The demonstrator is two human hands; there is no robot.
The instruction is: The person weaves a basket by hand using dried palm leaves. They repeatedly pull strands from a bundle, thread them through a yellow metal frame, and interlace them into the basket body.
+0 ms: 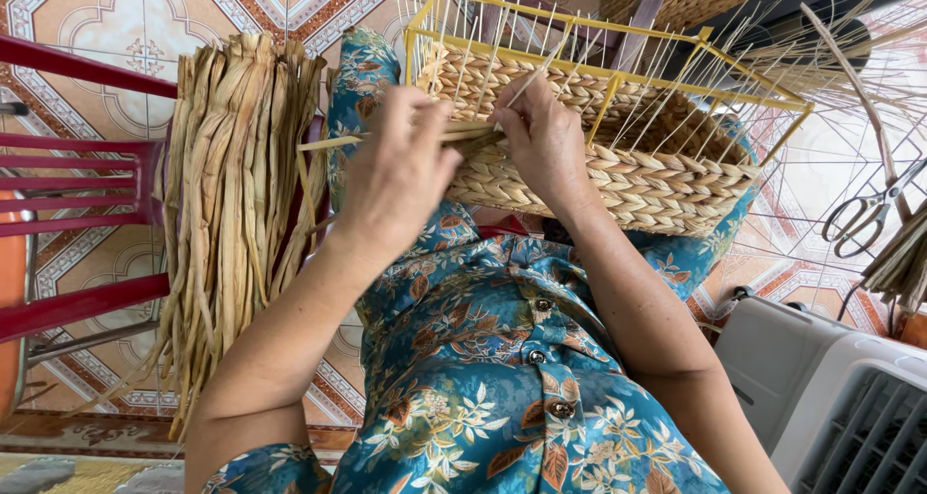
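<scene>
1. Basket [618, 166] rests on the lap, its near wall tilted toward the person for weaving.
2. Left hand [396, 180] pinches a strand [323, 143] taut; right hand [546, 137] grips a stake [526, 86].
3. Straw bundle [232, 195] hangs over a red chair [77, 156], within reach.

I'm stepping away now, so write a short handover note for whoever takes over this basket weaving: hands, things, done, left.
Left hand: pinching a flat straw strand at the basket's near corner.
Right hand: on the basket's near wall, fingers gripping a thin upright stick.
Basket: on the lap, yellow wire frame on top.
Straw bundle: draped over the red chair to the left. Scissors on the floor, right.
Done: lower rows woven.
Left: upper part up to the frame is bare sticks.
</scene>
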